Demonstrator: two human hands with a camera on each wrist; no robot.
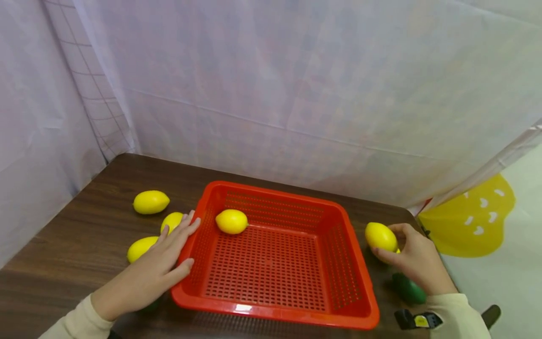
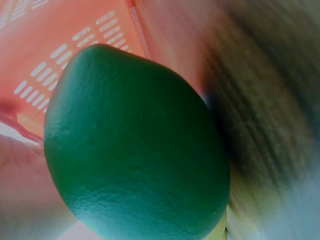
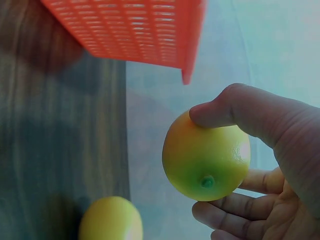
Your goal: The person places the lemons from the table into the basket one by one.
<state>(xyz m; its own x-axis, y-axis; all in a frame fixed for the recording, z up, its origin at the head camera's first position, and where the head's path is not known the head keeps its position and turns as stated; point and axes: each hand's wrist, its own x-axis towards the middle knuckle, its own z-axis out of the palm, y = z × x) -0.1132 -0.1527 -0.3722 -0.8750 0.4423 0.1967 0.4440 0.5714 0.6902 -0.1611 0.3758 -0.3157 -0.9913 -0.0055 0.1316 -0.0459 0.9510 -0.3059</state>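
My right hand [image 1: 423, 261] grips a yellow lemon [image 1: 379, 236] between thumb and fingers, to the right of the red basket [image 1: 271, 319]. The right wrist view shows the thumb on top of this lemon [image 3: 205, 162] and a second lemon [image 3: 111, 220] lower on the table. My left hand [image 1: 154, 270] rests on the basket's left rim with fingers extended. One lemon [image 1: 231, 221] lies inside the basket, in its far left corner. A green fruit [image 2: 135, 150], its kind unclear, fills much of the left wrist view near that hand.
Left of the basket, several lemons lie on the brown table [image 1: 84, 226], among them a far one [image 1: 151, 202]. Another green fruit [image 1: 408, 288] sits below my right hand. White curtains [image 1: 296, 94] hang behind the table, and a yellow shape [image 1: 474, 221] appears past its right edge.
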